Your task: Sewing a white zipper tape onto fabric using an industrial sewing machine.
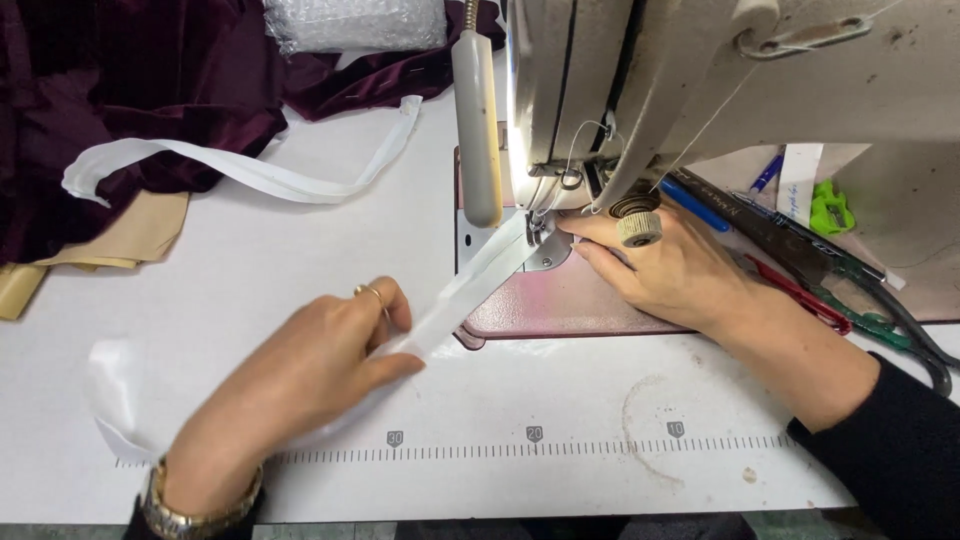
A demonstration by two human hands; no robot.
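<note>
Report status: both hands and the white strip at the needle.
Left hand pinches white strip, pulled taut. Right hand presses the strip at the presser foot. Scissors lie right of the machine, off the feed path.

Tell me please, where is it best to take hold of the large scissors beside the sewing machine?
Probably by the dark handle loops, coming from the near right. The scissors lie flat with blades pointing up-left toward the machine, and the right hand crowds the blade end; the loops lie free.

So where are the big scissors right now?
In the head view, the scissors lie at the right side of the table, beside the sewing machine, just beyond the right hand, with a red tool next to them.
</note>
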